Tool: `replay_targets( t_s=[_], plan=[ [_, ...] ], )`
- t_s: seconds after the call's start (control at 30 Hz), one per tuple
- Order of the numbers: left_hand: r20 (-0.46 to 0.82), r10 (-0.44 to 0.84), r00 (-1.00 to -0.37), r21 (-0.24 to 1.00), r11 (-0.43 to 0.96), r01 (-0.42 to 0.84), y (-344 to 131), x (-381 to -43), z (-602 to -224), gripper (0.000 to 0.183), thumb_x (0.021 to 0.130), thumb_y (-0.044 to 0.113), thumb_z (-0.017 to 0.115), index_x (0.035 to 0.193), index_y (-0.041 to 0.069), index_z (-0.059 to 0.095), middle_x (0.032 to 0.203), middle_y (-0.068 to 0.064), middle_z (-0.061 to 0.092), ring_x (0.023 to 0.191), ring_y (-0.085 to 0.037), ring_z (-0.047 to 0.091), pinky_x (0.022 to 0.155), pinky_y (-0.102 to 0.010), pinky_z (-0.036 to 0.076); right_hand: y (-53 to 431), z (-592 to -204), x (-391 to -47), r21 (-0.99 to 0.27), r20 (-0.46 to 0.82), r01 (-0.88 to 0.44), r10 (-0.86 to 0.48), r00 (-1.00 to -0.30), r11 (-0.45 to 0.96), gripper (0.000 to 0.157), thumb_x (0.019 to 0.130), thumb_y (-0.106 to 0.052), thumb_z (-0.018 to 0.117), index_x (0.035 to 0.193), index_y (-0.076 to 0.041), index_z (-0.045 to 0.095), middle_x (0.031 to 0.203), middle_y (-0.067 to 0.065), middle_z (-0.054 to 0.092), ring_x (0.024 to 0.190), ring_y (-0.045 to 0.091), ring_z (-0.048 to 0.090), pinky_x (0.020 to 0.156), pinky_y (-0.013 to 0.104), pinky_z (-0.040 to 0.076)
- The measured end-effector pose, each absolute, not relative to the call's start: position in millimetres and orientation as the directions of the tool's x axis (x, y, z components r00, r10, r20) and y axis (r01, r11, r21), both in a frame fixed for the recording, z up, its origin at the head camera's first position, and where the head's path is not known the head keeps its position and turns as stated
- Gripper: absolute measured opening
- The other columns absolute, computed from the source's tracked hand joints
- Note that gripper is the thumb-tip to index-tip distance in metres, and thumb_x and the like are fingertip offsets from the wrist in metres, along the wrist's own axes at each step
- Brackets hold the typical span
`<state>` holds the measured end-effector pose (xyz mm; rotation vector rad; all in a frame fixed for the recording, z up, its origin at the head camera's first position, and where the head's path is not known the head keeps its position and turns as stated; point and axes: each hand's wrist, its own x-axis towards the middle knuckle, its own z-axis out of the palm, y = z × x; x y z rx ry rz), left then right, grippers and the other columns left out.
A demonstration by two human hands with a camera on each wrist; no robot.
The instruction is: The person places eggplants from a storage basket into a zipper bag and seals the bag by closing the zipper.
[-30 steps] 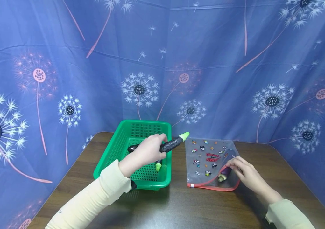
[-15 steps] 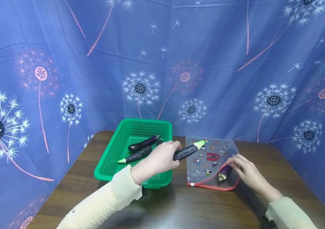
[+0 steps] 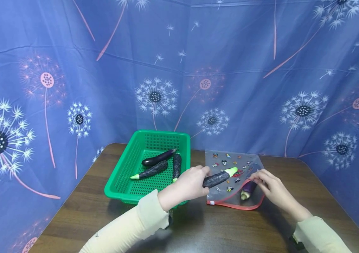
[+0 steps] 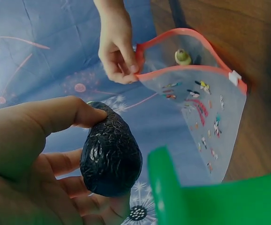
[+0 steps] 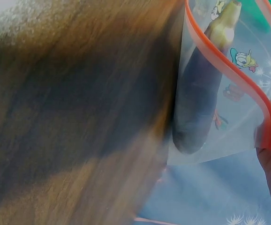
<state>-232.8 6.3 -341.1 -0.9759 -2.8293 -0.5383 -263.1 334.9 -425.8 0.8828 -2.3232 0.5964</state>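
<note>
My left hand grips a dark, wrinkled long vegetable with a bright green end. It is in the air between the basket and the bag, its green end pointing right over the bag. In the left wrist view, my thumb lies on top of the vegetable. My right hand pinches the red zip edge of a clear zip bag printed with cartoon figures, holding its mouth apart. A purple eggplant lies inside the bag, its pale stem toward the opening; the right wrist view shows this eggplant whole.
A green plastic basket stands left of the bag. In it lie a glossy dark eggplant and two more wrinkled green-ended vegetables, one on the left and one on the right. A blue dandelion-patterned cloth hangs behind the wooden table.
My left hand has carried the wrinkled vegetable out of the basket, rightward and slightly nearer, to the bag. The basket's contents have come into view. My right hand stays at the bag's edge.
</note>
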Motion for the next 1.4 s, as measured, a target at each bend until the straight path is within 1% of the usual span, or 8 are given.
replay_targets(
  t_s=[0.17,0.3,0.63,0.73,0.83,1.07,1.3,1.4],
  plan=[
    [0.186,0.573,-0.798,0.319,0.733,0.601,13.3,-231.5,-345.8,0.033,0.075,0.021,0.074,0.106,0.014,0.062,0.090,0.001,0.061,0.074,-0.011,0.051,0.062,-0.022,0.041,334.6,-425.3,-264.6,-0.199,0.656,-0.710,-0.446,-0.609,0.676,0.036,0.073,0.016,0.067,0.092,-0.014,0.066,0.089,-0.007,0.060,0.078,0.000,0.051,0.066,0.017,0.039],
    [0.189,0.581,-0.792,0.298,0.734,0.610,19.6,-229.1,-349.9,0.035,0.076,0.021,0.073,0.107,0.014,0.061,0.092,0.000,0.062,0.073,-0.011,0.051,0.061,-0.021,0.040,333.7,-424.6,-264.4,-0.200,0.655,-0.706,-0.443,-0.612,0.679,0.035,0.073,0.016,0.067,0.092,-0.013,0.066,0.089,-0.006,0.060,0.080,0.001,0.053,0.068,0.018,0.041],
    [0.249,0.591,-0.768,0.137,0.763,0.632,37.1,-221.3,-365.5,0.037,0.074,0.027,0.076,0.105,0.017,0.057,0.094,-0.001,0.061,0.076,-0.014,0.055,0.057,-0.026,0.045,331.7,-424.7,-262.5,-0.212,0.653,-0.699,-0.433,-0.622,0.684,0.036,0.074,0.016,0.067,0.094,-0.015,0.065,0.090,-0.005,0.061,0.077,-0.002,0.049,0.064,0.014,0.038],
    [0.283,0.585,-0.760,0.091,0.772,0.629,42.2,-219.7,-372.5,0.038,0.073,0.028,0.076,0.105,0.019,0.058,0.094,0.000,0.061,0.075,-0.014,0.056,0.054,-0.028,0.045,332.0,-424.8,-263.2,-0.215,0.657,-0.706,-0.434,-0.616,0.675,0.036,0.075,0.016,0.066,0.094,-0.014,0.065,0.089,-0.003,0.062,0.075,-0.002,0.048,0.063,0.012,0.037],
    [0.325,0.578,-0.749,0.052,0.780,0.624,47.0,-217.7,-378.4,0.039,0.072,0.029,0.077,0.105,0.020,0.058,0.093,0.000,0.061,0.076,-0.015,0.056,0.053,-0.027,0.043,332.1,-424.6,-263.7,-0.216,0.661,-0.706,-0.431,-0.614,0.674,0.035,0.075,0.016,0.066,0.093,-0.013,0.066,0.088,-0.002,0.062,0.075,-0.001,0.049,0.063,0.014,0.037],
    [0.358,0.587,-0.726,-0.086,0.795,0.601,58.9,-212.5,-389.6,0.053,0.073,0.038,0.077,0.119,0.023,0.057,0.104,-0.001,0.062,0.088,-0.017,0.059,0.058,-0.029,0.044,330.9,-424.4,-263.0,-0.215,0.645,-0.668,-0.410,-0.645,0.712,0.034,0.075,0.013,0.068,0.094,-0.015,0.066,0.090,-0.007,0.061,0.079,-0.002,0.051,0.066,0.020,0.041],
    [0.369,0.609,-0.702,-0.178,0.788,0.590,68.4,-208.4,-400.0,0.053,0.070,0.044,0.079,0.113,0.023,0.056,0.098,0.001,0.058,0.087,-0.016,0.054,0.058,-0.027,0.041,330.4,-424.2,-263.5,-0.218,0.654,-0.679,-0.412,-0.635,0.701,0.035,0.074,0.014,0.069,0.094,-0.015,0.066,0.090,-0.006,0.061,0.079,-0.001,0.052,0.067,0.018,0.041],
    [0.353,0.616,-0.704,-0.192,0.784,0.590,73.0,-207.5,-404.3,0.053,0.070,0.044,0.078,0.114,0.024,0.056,0.101,0.001,0.058,0.089,-0.016,0.054,0.061,-0.028,0.042,330.3,-423.5,-263.1,-0.223,0.654,-0.682,-0.412,-0.635,0.697,0.035,0.074,0.014,0.068,0.095,-0.015,0.066,0.090,-0.006,0.061,0.078,-0.002,0.051,0.066,0.018,0.041]
  ],
)
